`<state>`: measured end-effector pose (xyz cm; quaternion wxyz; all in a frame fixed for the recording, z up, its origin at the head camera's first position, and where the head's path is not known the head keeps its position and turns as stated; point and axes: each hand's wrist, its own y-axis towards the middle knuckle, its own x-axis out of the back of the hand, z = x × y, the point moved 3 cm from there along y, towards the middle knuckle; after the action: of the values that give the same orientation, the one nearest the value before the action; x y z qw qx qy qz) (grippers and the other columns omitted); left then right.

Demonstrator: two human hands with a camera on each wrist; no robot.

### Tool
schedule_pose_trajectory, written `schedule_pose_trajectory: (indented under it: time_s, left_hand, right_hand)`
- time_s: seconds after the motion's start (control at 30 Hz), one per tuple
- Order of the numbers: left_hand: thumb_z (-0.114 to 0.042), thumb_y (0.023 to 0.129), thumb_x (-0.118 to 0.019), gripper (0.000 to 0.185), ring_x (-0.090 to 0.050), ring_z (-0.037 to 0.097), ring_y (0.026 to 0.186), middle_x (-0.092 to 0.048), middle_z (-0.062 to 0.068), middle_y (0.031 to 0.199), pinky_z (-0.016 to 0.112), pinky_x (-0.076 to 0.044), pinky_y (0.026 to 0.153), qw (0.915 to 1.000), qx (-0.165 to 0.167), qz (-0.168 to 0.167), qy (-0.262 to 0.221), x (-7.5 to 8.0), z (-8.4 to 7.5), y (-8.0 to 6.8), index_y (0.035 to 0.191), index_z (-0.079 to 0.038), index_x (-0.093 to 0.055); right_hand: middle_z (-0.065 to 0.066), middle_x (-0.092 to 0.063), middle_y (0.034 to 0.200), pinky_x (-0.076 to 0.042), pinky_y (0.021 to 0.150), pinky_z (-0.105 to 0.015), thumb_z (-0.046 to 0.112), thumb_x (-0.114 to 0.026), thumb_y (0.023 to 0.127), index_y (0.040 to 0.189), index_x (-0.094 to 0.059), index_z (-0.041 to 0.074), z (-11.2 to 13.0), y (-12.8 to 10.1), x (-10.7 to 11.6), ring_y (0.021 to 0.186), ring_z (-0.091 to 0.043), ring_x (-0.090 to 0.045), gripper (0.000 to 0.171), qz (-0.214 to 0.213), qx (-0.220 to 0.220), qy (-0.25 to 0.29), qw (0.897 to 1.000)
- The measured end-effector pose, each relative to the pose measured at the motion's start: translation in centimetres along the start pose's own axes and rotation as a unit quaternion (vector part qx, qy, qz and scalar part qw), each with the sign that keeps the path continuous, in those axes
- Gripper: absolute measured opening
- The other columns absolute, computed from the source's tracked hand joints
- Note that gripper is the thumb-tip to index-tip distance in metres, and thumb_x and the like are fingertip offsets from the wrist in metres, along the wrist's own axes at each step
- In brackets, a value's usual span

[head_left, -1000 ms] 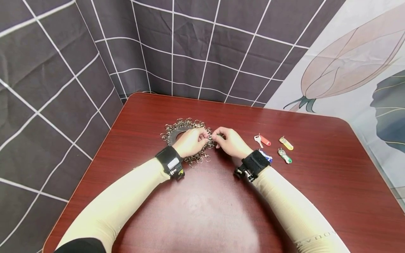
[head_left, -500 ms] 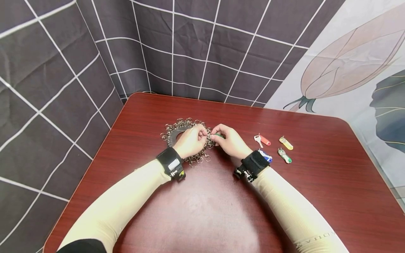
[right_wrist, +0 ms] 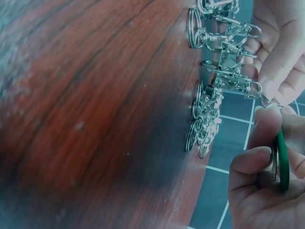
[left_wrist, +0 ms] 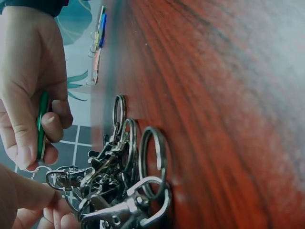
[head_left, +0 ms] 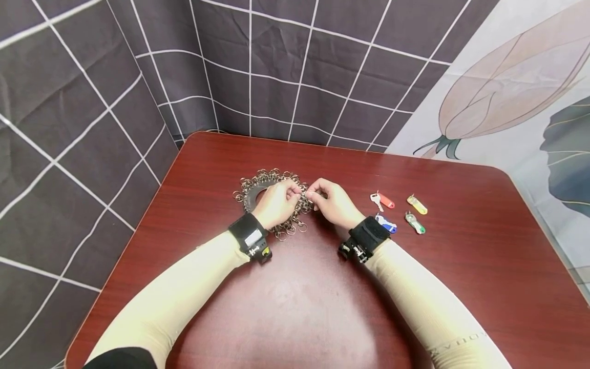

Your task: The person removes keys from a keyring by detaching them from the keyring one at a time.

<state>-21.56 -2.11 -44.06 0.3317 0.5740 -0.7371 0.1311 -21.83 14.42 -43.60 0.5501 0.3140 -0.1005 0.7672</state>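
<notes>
A ring-shaped grey holder (head_left: 251,197), fringed with several metal snap clasps and split rings (left_wrist: 155,162), lies on the table. Over its right side my left hand (head_left: 276,204) pinches a metal split ring (right_wrist: 265,97) linked to one clasp. My right hand (head_left: 335,205) faces it, fingertips almost meeting the left ones. It grips a green key tag (right_wrist: 283,162) with a key (right_wrist: 274,164) beside it. The tag's small ring (left_wrist: 42,169) sits at the fingertips, against the clasp. Whether the two rings are joined cannot be told.
To the right on the red-brown table (head_left: 470,266) lie key tags with keys: red (head_left: 385,200), yellow (head_left: 418,205), blue (head_left: 387,224) and green (head_left: 416,224). A dark checked cloth (head_left: 276,66) hangs behind the table.
Both hands stay together at the holder with small finger movements. The right hand has turned slightly, hiding the green tag from the head view. The head view has shifted a little.
</notes>
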Motion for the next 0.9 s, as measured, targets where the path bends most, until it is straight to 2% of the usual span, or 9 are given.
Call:
schedule_pose_trajectory:
  time_s: [0.37, 0.53, 0.73, 0.9]
  left_hand:
    - [-0.010, 0.093, -0.058, 0.004, -0.056, 0.015, 0.072, -0.059, 0.001, 0.081, 0.028, -0.047, 0.065, 0.9998, 0.008, 0.011, 0.014, 0.07, -0.13, -0.18, 0.096, -0.009, -0.061]
    - [-0.009, 0.092, -0.060, 0.004, -0.057, 0.015, 0.073, -0.059, 0.001, 0.081, 0.028, -0.047, 0.067, 0.9999, 0.012, 0.003, -0.005, 0.04, 0.07, -0.19, 0.096, -0.009, -0.061]
    - [-0.007, 0.093, -0.061, 0.004, -0.060, 0.016, 0.080, -0.061, 0.002, 0.085, 0.028, -0.049, 0.074, 0.9988, 0.012, 0.010, -0.047, 0.01, 0.33, -0.09, 0.097, -0.008, -0.062]
    - [-0.008, 0.094, -0.059, 0.005, -0.059, 0.017, 0.081, -0.062, 0.003, 0.087, 0.029, -0.049, 0.075, 0.9990, 0.001, 0.008, -0.044, 0.09, 0.32, -0.16, 0.098, -0.008, -0.063]
  right_hand:
    - [-0.013, -0.059, 0.072, -0.046, 0.055, -0.028, 0.008, -0.060, 0.095, 0.088, -0.059, 0.004, 0.15, 0.12, -0.17, 0.058, -0.020, -0.057, 0.007, 0.001, -0.001, 0.003, 1.000]
    - [-0.010, -0.057, 0.070, -0.046, 0.055, -0.028, 0.007, -0.060, 0.095, 0.087, -0.057, 0.004, 0.13, 0.12, -0.22, 0.057, -0.020, -0.056, 0.009, 0.002, 0.006, 0.004, 1.000]
    - [-0.014, -0.057, 0.070, -0.045, 0.054, -0.026, 0.004, -0.059, 0.095, 0.088, -0.056, 0.002, -0.04, 0.36, -0.24, 0.058, -0.021, -0.056, 0.008, 0.011, 0.007, 0.018, 1.000]
    - [-0.016, -0.057, 0.071, -0.044, 0.054, -0.026, 0.002, -0.059, 0.094, 0.087, -0.056, 0.003, 0.11, 0.47, -0.18, 0.058, -0.022, -0.056, 0.008, 0.015, -0.008, 0.035, 0.999]
